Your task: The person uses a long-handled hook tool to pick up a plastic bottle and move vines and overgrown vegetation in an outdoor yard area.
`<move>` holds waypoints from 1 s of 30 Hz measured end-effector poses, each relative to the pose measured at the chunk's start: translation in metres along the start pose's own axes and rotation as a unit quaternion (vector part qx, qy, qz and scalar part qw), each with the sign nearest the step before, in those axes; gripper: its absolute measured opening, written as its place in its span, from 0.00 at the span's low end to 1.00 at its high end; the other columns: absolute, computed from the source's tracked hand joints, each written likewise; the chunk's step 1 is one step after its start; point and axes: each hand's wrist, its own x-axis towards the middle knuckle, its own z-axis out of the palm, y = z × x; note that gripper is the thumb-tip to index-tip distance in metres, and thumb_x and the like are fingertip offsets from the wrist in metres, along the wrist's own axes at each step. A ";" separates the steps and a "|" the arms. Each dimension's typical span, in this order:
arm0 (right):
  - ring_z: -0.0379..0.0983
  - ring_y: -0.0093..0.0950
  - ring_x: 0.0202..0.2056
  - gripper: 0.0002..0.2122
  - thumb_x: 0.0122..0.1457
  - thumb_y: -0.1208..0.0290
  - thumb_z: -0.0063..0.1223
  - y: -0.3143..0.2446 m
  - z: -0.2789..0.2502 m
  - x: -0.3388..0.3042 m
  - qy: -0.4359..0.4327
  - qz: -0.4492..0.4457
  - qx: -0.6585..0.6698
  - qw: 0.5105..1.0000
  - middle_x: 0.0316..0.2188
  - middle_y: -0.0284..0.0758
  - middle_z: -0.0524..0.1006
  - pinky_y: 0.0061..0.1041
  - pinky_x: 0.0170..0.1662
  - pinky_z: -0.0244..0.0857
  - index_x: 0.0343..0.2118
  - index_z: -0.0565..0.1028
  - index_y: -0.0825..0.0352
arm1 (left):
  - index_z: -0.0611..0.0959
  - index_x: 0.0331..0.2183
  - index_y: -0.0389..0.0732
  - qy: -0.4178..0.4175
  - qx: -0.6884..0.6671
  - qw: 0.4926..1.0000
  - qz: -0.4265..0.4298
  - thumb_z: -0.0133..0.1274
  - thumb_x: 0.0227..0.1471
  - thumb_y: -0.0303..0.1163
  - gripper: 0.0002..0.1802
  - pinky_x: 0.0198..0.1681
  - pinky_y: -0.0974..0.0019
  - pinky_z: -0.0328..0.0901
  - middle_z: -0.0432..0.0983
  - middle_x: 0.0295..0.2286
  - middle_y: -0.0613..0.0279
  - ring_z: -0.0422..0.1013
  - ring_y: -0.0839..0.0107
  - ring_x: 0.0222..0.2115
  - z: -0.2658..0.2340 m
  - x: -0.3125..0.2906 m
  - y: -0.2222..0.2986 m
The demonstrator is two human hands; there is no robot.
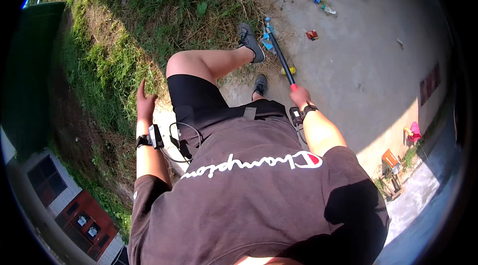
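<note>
Black pole [283,61] in right hand [300,97].
Hand closed around red grip [294,87]; far end overlaps a blue bottle [267,45] at the concrete's [348,66] grass-side edge. Left hand [145,105]: empty, thumb apart.

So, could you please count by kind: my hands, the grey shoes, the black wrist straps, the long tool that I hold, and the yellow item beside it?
Left hand and right hand: 2
Grey shoes: 2
Black wrist straps: 2
Long tool: 1
Yellow item: 1
Total: 8
</note>
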 end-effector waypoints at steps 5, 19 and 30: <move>0.76 0.48 0.43 0.14 0.50 0.70 0.51 0.003 0.005 -0.008 0.008 0.002 -0.004 1.000 0.38 0.50 0.79 0.42 0.45 0.69 0.40 0.78 0.68 | 0.64 0.62 0.46 0.015 -0.031 0.998 -0.045 0.54 0.43 0.21 0.43 0.63 0.60 0.53 0.59 0.61 0.52 0.55 0.57 0.62 0.009 -0.010 -0.027; 0.77 0.45 0.42 0.13 0.53 0.69 0.52 -0.036 -0.083 -0.026 0.008 0.012 -0.107 0.994 0.37 0.48 0.79 0.41 0.45 0.69 0.39 0.78 0.68 | 0.65 0.61 0.45 -0.080 0.050 0.995 0.040 0.53 0.47 0.22 0.38 0.62 0.60 0.53 0.60 0.61 0.54 0.55 0.57 0.62 0.056 0.006 -0.018; 0.77 0.41 0.36 0.12 0.44 0.72 0.55 -0.162 -0.117 -0.005 -0.014 -0.176 0.099 0.979 0.28 0.45 0.79 0.39 0.41 0.68 0.33 0.74 0.68 | 0.71 0.57 0.39 -0.073 0.055 0.992 -0.085 0.57 0.45 0.26 0.35 0.54 0.64 0.62 0.71 0.53 0.49 0.69 0.60 0.51 0.053 -0.009 -0.028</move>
